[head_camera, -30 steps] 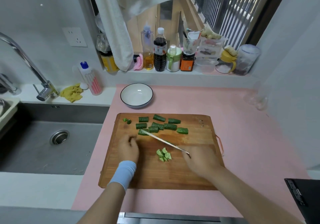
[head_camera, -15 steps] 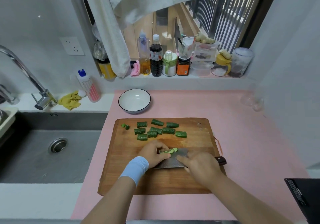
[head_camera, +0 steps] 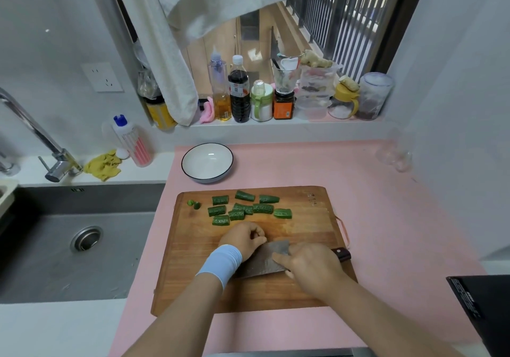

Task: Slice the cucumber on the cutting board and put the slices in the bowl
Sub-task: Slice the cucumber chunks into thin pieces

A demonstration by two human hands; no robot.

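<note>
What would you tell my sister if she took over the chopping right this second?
Right hand grips the cleaver, its broad side facing up, low over the cutting board.
Left hand is curled at the blade's far edge; anything under it is hidden.
Cucumber chunks lie clustered at the board's far side, with two small end bits to their left.
The bowl sits beyond the board, empty.
Done: cucumber cut into chunks. Left: finish slicing, then fill the bowl.
</note>
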